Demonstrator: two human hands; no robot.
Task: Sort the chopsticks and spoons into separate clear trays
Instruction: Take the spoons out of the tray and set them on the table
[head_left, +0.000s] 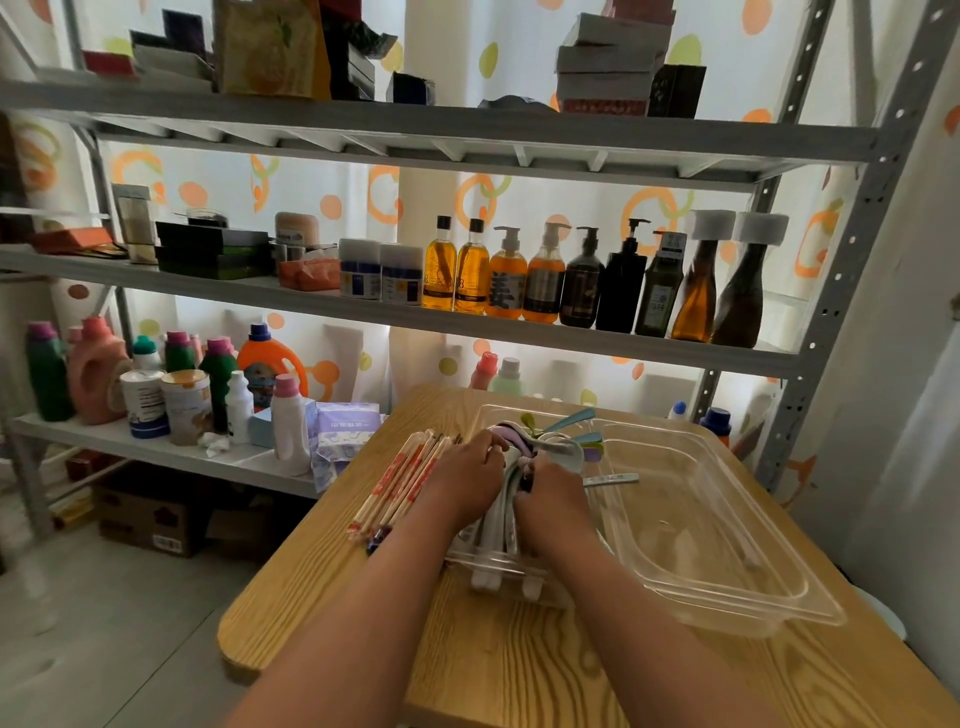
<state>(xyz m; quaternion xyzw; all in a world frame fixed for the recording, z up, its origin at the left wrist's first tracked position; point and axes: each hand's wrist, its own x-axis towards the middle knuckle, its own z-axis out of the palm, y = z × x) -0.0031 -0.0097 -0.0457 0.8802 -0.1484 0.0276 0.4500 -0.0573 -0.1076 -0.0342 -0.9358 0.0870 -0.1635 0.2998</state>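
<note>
**Both hands on the spoons, chopsticks lying to one side**

A person stands at a wooden table (519, 670), both bare forearms reaching out over it. The left hand (470, 480) and the right hand (553, 496) sit close together, knuckles up, fingers curled down around one bunch of spoons (569, 441). The left hand grips the bunch from its left side, and the right hand closes over it from the right. Pale handles run back under the palms towards the person. Bowls in teal, green, purple and white fan out beyond the fingertips.

The bunch is held over a narrow clear tray (498, 566), whose near rim shows just below the wrists with handle ends poking over it. Touching it on the right is a larger clear tray (727, 525), set at a slant on the table. The coloured spoon bowls reach over its far left corner, and one grey handle sticks out over its left wall.

The chopsticks (405, 483) lie in a loose bundle just left of the left hand. Several are in paper sleeves with red print, and they fan away from the person. I cannot tell whether any of them touches the narrow tray.

Behind the table stands a grey metal shelving unit (415, 325). A row of pump bottles (571, 283) lines its middle shelf, and detergent jugs (104, 369) are grouped lower down on the left.
</note>
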